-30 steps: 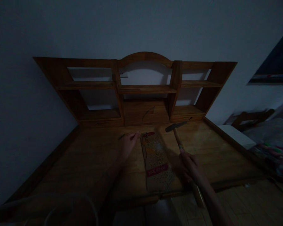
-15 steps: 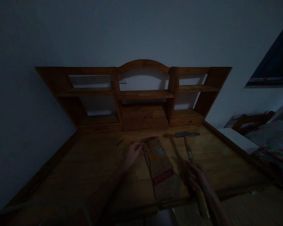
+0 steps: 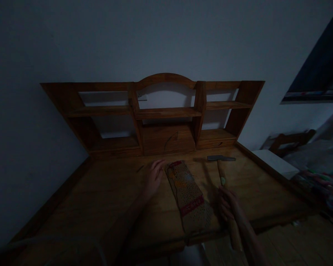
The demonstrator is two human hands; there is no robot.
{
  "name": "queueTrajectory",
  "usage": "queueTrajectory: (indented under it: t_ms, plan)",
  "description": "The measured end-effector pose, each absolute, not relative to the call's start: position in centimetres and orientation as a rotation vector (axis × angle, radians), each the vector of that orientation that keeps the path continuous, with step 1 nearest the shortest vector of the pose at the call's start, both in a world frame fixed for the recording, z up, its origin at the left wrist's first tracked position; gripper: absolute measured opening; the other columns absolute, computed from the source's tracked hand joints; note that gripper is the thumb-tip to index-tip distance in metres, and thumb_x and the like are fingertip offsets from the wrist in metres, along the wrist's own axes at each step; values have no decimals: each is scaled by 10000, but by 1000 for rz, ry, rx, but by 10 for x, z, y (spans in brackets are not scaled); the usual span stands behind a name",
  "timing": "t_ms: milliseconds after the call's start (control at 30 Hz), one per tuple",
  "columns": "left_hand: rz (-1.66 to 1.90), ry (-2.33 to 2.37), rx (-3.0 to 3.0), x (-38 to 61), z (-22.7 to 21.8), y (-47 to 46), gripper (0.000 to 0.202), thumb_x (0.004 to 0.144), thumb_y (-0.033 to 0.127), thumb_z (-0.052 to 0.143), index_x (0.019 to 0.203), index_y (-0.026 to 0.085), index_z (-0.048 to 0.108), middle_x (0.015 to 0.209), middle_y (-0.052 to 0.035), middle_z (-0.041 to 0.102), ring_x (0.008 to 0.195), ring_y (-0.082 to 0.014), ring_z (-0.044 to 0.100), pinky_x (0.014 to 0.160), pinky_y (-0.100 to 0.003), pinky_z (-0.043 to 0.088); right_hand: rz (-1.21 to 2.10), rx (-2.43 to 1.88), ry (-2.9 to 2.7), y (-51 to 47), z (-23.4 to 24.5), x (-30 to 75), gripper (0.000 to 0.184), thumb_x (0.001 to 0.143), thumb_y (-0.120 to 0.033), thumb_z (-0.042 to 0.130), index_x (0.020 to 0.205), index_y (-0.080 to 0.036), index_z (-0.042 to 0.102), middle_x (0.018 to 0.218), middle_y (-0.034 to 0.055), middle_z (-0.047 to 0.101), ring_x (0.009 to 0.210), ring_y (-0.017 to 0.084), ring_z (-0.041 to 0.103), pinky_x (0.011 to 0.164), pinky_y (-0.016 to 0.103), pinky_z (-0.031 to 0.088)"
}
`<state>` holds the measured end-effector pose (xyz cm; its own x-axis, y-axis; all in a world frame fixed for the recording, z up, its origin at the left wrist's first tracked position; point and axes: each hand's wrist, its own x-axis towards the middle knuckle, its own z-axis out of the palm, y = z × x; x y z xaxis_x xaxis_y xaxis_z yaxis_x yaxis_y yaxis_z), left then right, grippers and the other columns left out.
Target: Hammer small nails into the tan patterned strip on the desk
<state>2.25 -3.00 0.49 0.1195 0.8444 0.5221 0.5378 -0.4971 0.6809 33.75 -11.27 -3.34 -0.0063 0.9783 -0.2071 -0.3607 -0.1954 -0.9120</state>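
Observation:
The room is dim. My right hand (image 3: 228, 205) is closed round the wooden handle of a hammer (image 3: 221, 167), whose metal head points away from me over the wooden desk (image 3: 105, 195). My left hand (image 3: 154, 176) rests on the desk with its fingers bent at the far left corner of a patterned strip with red bands (image 3: 189, 195). Whether those fingers pinch anything is too dark to tell. A small dark thin object (image 3: 140, 168) lies on the desk just left of that hand.
A wooden shelf unit with an arched top (image 3: 163, 111) stands at the back of the desk against a pale wall. To the right are a white slab (image 3: 274, 163), a wooden chair frame (image 3: 291, 138) and colourful cloth (image 3: 322, 181).
The hammer head has come down from a raised tilt to lie low over the desk. My left hand moved from the thin object to the strip's corner. The view shifted slightly.

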Motion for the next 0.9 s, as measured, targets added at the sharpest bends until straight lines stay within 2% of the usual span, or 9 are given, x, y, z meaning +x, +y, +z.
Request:
queueTrajectory:
  t_ms: [167, 300, 500, 600, 700, 900]
  plan:
    - [1095, 1178, 2453, 32, 12, -41, 659, 821, -24, 354, 1360, 344, 446, 1466, -11, 336, 1359, -199, 295, 1132, -434, 269, 1413, -1114, -705, -113, -40, 332, 449, 746, -547, 629, 571, -231, 362, 336, -135, 283, 178, 53, 249, 193, 189, 299]
    - [993, 1172, 2602, 34, 3, -39, 709, 784, -54, 383, 1349, 369, 456, 1520, 6, 225, 1395, -244, 212, 1127, -512, 250, 1354, -1160, -722, -113, -42, 329, 434, 758, -526, 644, 587, -225, 384, 337, -136, 295, 182, 51, 257, 187, 176, 281]
    - [913, 1183, 2621, 32, 4, -38, 725, 780, -35, 406, 1386, 362, 403, 1523, -2, 241, 1395, -235, 228, 1122, -500, 274, 1323, -1181, -765, -117, -36, 326, 407, 786, -504, 633, 609, -216, 408, 362, -131, 310, 197, 44, 267, 188, 159, 252]
    - [825, 1163, 2664, 31, 9, -39, 721, 796, -18, 394, 1407, 365, 361, 1515, 18, 289, 1390, -200, 257, 1150, -487, 218, 1342, -1172, -749, -118, -33, 325, 399, 794, -513, 622, 631, -223, 402, 367, -137, 301, 198, 45, 250, 185, 164, 256]
    - [762, 1170, 2697, 31, 11, -40, 740, 808, 0, 378, 1448, 354, 267, 1527, 28, 275, 1401, -175, 245, 1171, -479, 161, 1332, -1169, -743, -118, -33, 324, 397, 796, -511, 621, 634, -223, 401, 369, -135, 303, 198, 44, 258, 186, 160, 253]
    - [717, 1124, 2791, 28, 8, -37, 835, 726, -56, 350, 1470, 301, 222, 1536, 30, 251, 1422, -148, 190, 1183, -433, 165, 1340, -1148, -747, -118, -37, 325, 381, 809, -503, 613, 651, -226, 406, 366, -138, 293, 196, 49, 263, 184, 172, 281]
